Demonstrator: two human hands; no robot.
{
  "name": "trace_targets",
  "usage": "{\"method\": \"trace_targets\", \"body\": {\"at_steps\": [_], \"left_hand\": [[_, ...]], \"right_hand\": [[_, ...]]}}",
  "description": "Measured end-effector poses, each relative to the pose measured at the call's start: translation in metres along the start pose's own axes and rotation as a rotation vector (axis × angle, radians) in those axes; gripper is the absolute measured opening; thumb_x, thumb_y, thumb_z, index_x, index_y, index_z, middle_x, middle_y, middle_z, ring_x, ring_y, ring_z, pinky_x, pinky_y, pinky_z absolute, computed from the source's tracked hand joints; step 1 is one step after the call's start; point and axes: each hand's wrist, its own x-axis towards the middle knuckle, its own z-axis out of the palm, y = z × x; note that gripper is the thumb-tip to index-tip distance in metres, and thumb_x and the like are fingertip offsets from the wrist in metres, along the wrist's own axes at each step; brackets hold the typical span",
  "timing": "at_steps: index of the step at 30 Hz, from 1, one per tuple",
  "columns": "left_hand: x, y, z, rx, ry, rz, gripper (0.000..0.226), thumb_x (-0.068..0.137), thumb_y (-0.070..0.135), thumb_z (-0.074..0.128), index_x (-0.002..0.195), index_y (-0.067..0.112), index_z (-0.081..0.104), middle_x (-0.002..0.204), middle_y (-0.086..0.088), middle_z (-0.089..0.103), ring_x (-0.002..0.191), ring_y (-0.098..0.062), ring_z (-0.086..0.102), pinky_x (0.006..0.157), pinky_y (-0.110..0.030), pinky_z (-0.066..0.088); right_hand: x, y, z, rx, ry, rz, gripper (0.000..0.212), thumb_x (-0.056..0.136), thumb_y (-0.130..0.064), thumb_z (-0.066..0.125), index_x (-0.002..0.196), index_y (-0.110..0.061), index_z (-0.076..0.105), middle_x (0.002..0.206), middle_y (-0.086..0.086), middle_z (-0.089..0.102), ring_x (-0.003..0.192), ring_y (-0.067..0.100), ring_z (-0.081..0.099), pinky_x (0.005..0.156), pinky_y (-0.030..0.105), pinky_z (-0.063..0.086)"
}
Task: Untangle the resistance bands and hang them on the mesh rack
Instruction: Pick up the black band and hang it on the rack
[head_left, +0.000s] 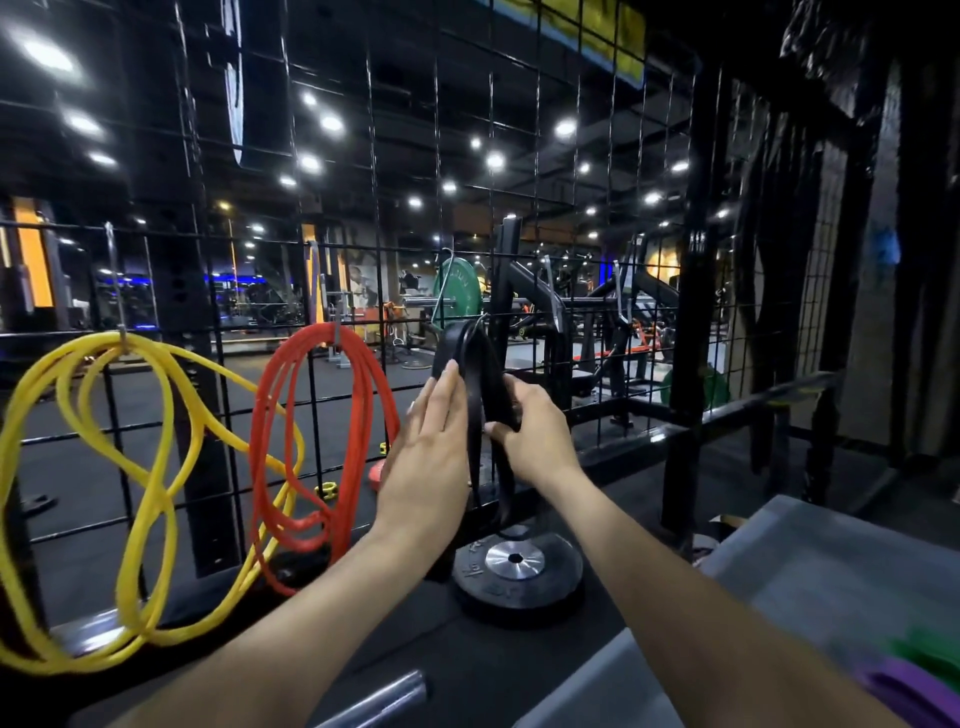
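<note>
Three bands are on the mesh rack (363, 156) so far, by my count: a yellow band (150, 467) looped on the left hook, a red band (332, 441) beside it on its own hook, and the black band (475, 364) you are handling now, which is draped over a third hook straight ahead of you. Your left hand (431, 441) lies flat against the black band with the fingers straight, steadying it. Your right hand (530, 431) is curled round the band's hanging strands, gripping them just below the hook.

I judge you a little past halfway. The black band looks hung but perhaps not yet straightened. At least two bands are left: a purple band (909, 686) and a green band (930, 649) lie in the grey bin (805, 571) at your right, both blurred at the picture's edge, so you cannot tell from here whether they are knotted together or whether more lie under them.

One black weight plate (517, 566) lies flat on the shelf under your hands, and one metal bar end (384, 696) shows near the bottom edge.
</note>
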Motion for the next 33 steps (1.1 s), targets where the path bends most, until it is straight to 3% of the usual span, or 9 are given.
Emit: {"method": "trace_targets", "body": {"at_steps": [5, 8, 12, 14, 17, 21, 25, 28, 33], "left_hand": [[-0.007, 0.011, -0.017, -0.119, 0.052, -0.109, 0.085, 0.08, -0.015, 0.035, 0.149, 0.025, 0.004, 0.156, 0.012, -0.006, 0.144, -0.016, 0.0, 0.112, -0.03, 0.022], [-0.008, 0.015, -0.026, -0.079, 0.043, -0.098, 0.09, 0.079, -0.018, 0.036, 0.149, 0.026, 0.0, 0.154, 0.016, -0.014, 0.143, -0.01, -0.012, 0.109, -0.031, 0.029], [-0.001, 0.013, -0.031, -0.088, -0.01, -0.103, 0.091, 0.078, -0.017, 0.035, 0.149, 0.022, -0.006, 0.153, 0.016, -0.021, 0.141, -0.005, -0.018, 0.11, -0.02, 0.014], [0.001, 0.011, -0.032, -0.111, -0.036, -0.115, 0.089, 0.079, -0.014, 0.036, 0.149, 0.022, -0.007, 0.154, 0.015, -0.02, 0.143, -0.007, -0.013, 0.109, -0.018, 0.012], [0.003, 0.012, -0.033, -0.149, -0.062, -0.128, 0.089, 0.079, -0.014, 0.036, 0.149, 0.023, -0.007, 0.153, 0.017, -0.02, 0.144, -0.01, -0.005, 0.109, -0.025, 0.026], [0.003, 0.009, -0.033, -0.208, -0.061, -0.137, 0.088, 0.081, -0.013, 0.036, 0.149, 0.023, -0.006, 0.154, 0.017, -0.019, 0.144, -0.01, 0.001, 0.108, -0.026, 0.03], [0.004, 0.004, -0.034, -0.301, -0.068, -0.158, 0.076, 0.088, -0.008, 0.034, 0.15, 0.022, 0.0, 0.156, 0.015, -0.013, 0.138, -0.009, 0.023, 0.095, -0.015, 0.033], [0.007, 0.003, -0.031, -0.333, -0.051, -0.156, 0.07, 0.092, -0.006, 0.032, 0.15, 0.019, 0.003, 0.157, 0.011, -0.009, 0.142, -0.008, 0.011, 0.097, -0.008, 0.018], [0.007, 0.004, -0.029, -0.344, -0.046, -0.153, 0.071, 0.091, -0.006, 0.035, 0.15, 0.019, 0.004, 0.157, 0.011, -0.008, 0.144, -0.008, -0.002, 0.11, -0.018, 0.007]], "right_hand": [[-0.01, -0.006, -0.011, 0.082, -0.024, 0.002, 0.055, 0.088, -0.003, 0.058, 0.139, -0.017, 0.041, 0.138, -0.002, 0.048, 0.124, 0.012, 0.047, 0.104, 0.025, 0.035], [-0.012, -0.007, -0.013, 0.042, 0.06, -0.026, 0.053, 0.089, -0.007, 0.058, 0.138, -0.017, 0.042, 0.136, -0.003, 0.047, 0.118, 0.009, 0.05, 0.105, 0.029, 0.038], [0.004, -0.028, -0.024, 0.008, 0.157, -0.076, 0.043, 0.092, -0.018, 0.055, 0.134, -0.013, 0.046, 0.13, 0.0, 0.049, 0.121, 0.015, 0.047, 0.104, 0.029, 0.038], [0.016, -0.045, -0.029, 0.103, 0.157, -0.081, 0.038, 0.093, -0.019, 0.054, 0.13, -0.011, 0.051, 0.122, 0.002, 0.055, 0.11, 0.014, 0.052, 0.1, 0.028, 0.042], [0.034, -0.064, -0.026, 0.164, 0.149, -0.046, 0.03, 0.09, -0.018, 0.058, 0.119, -0.01, 0.061, 0.108, 0.002, 0.062, 0.096, 0.011, 0.056, 0.089, 0.021, 0.043], [0.047, -0.072, -0.019, 0.266, 0.236, 0.004, 0.011, 0.084, -0.01, 0.065, 0.094, -0.009, 0.07, 0.094, 0.004, 0.07, 0.084, 0.012, 0.061, 0.079, 0.02, 0.048], [0.046, -0.076, -0.019, 0.159, 0.236, -0.075, 0.01, 0.087, -0.007, 0.06, 0.093, -0.009, 0.069, 0.086, -0.002, 0.063, 0.079, 0.008, 0.056, 0.066, 0.012, 0.039], [0.042, -0.077, -0.018, 0.1, 0.235, -0.112, 0.014, 0.089, -0.004, 0.056, 0.096, -0.009, 0.068, 0.093, 0.002, 0.066, 0.083, 0.009, 0.056, 0.07, 0.012, 0.038], [0.033, -0.075, -0.026, 0.099, 0.182, -0.118, 0.027, 0.089, -0.004, 0.056, 0.115, -0.009, 0.064, 0.105, 0.003, 0.066, 0.091, 0.008, 0.056, 0.082, 0.016, 0.042]]}}
